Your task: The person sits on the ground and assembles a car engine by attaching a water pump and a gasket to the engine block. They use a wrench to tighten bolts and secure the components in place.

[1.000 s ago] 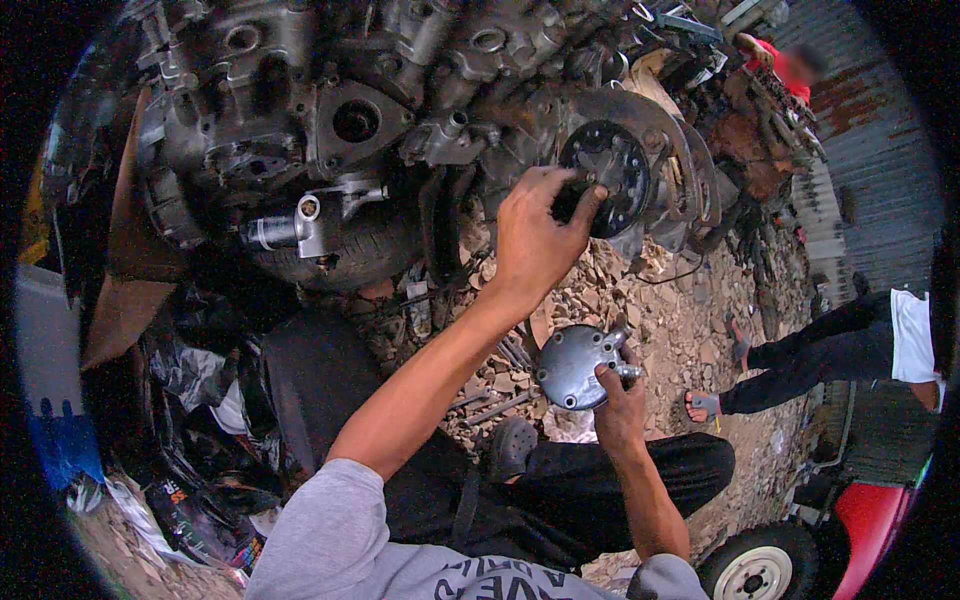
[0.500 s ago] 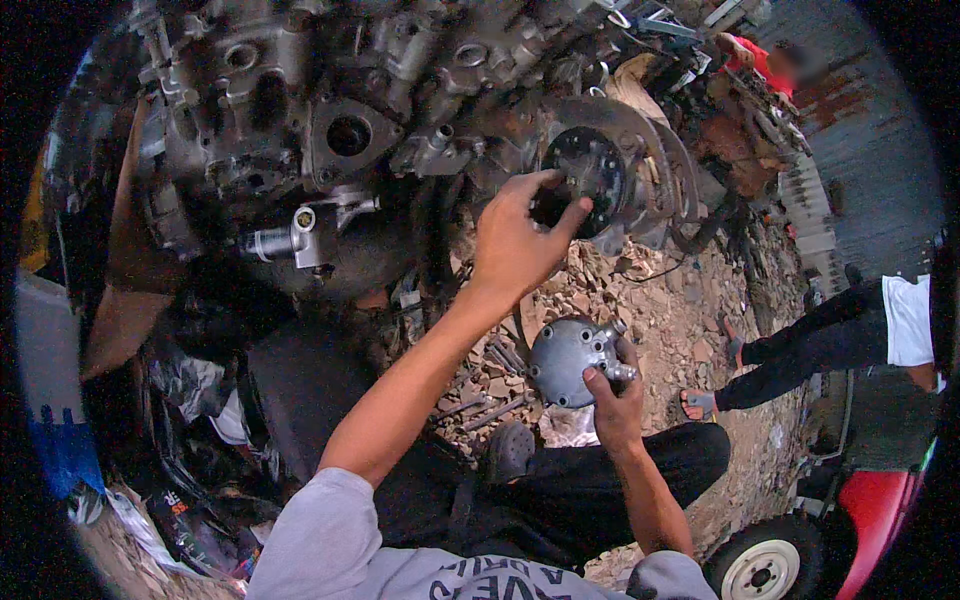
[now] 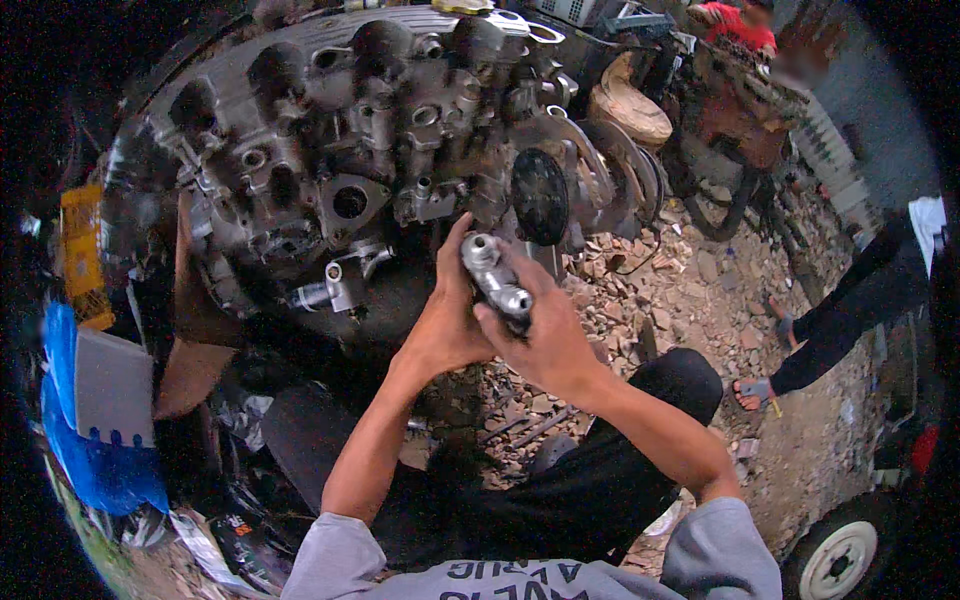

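A grey metal end cover [image 3: 493, 272] with two round ports is between my hands in front of the engine. It is turned so that its ports face up, and its round plate is mostly hidden by my fingers. My left hand [image 3: 448, 318] is closed on its left side, thumb pointing up. From the right, my right hand [image 3: 552, 338] wraps round it, slightly blurred. Just beyond my right hand is the dark round face [image 3: 540, 197] of a unit on the engine. The dirty metal engine [image 3: 290, 200] fills the area past my left hand.
Broken stones [image 3: 690, 300] cover the ground at the right, where another person's legs and sandaled foot [image 3: 752, 390] show. A wheel [image 3: 838, 562] stands at lower right. At the left are a cardboard piece [image 3: 195, 372], a blue plastic bag [image 3: 110, 470] and a yellow crate [image 3: 86, 255].
My left hand has left the dark round face and come back to grip the cover. My right hand has lifted the cover up and left, turning it edge-on. The view has shifted.
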`<state>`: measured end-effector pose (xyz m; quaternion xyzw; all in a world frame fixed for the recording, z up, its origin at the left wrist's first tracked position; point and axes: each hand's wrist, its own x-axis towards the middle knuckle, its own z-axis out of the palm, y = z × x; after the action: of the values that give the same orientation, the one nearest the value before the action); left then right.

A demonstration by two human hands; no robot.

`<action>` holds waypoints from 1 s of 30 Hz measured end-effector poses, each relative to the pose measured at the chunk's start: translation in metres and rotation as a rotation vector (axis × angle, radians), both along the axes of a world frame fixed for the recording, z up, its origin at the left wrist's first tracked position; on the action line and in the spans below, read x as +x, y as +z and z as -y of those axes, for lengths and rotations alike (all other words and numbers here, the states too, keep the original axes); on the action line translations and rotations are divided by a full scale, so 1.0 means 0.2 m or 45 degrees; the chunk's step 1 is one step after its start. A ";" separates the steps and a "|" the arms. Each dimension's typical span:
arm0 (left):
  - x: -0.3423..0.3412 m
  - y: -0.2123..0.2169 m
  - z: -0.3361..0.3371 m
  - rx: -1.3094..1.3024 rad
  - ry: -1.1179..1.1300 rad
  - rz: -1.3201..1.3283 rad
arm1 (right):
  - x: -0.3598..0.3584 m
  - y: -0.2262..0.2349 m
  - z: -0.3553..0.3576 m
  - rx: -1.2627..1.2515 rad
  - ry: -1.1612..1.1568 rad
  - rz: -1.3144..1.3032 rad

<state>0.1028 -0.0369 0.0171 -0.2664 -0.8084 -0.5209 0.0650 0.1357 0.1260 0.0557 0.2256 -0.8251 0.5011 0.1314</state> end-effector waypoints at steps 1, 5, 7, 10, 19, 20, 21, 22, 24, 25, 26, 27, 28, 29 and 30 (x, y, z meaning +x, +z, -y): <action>0.01 -0.03 0.00 0.048 0.009 0.050 | 0.02 -0.02 0.01 0.037 -0.014 -0.029; 0.04 -0.11 -0.01 0.236 0.106 0.144 | 0.03 -0.03 0.00 0.169 -0.089 -0.130; 0.03 -0.12 -0.04 0.365 0.140 0.158 | 0.04 -0.07 -0.02 0.200 -0.127 -0.167; 0.01 -0.13 -0.04 0.357 0.178 0.035 | 0.08 -0.03 -0.07 0.361 -0.171 -0.154; 0.01 -0.18 -0.15 0.429 0.611 -0.480 | 0.14 -0.05 -0.11 0.024 -0.249 -0.259; 0.02 -0.21 -0.15 0.409 0.598 -0.475 | 0.15 -0.06 -0.11 0.000 -0.276 -0.288; 0.03 -0.23 -0.13 0.385 0.566 -0.447 | 0.15 -0.06 -0.10 -0.090 -0.262 -0.119; 0.05 -0.26 -0.11 0.345 0.506 -0.372 | 0.15 -0.05 -0.09 -0.180 -0.246 0.051; 0.07 -0.31 -0.08 0.262 0.378 -0.205 | 0.14 -0.06 -0.08 -0.268 -0.235 0.132; 0.07 -0.34 -0.06 0.226 0.326 -0.130 | 0.14 -0.07 -0.08 -0.312 -0.236 0.150; 0.05 -0.36 -0.04 0.199 0.282 -0.067 | 0.14 -0.07 -0.07 -0.355 -0.237 0.168; 0.05 -0.38 -0.03 0.179 0.248 -0.005 | 0.14 -0.08 -0.06 -0.397 -0.233 0.188; 0.04 -0.40 -0.01 0.167 0.226 0.037 | 0.13 -0.09 -0.05 -0.451 -0.235 0.189; 0.04 -0.41 0.01 0.152 0.200 0.075 | 0.13 -0.11 -0.03 -0.504 -0.236 0.190; 0.04 -0.42 0.02 0.139 0.178 0.110 | 0.13 -0.11 -0.02 -0.555 -0.238 0.191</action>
<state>0.1100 -0.0406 -0.0665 -0.1826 -0.7974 -0.5696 0.0805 0.1612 0.1291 0.0333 0.0770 -0.7221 0.6683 0.1611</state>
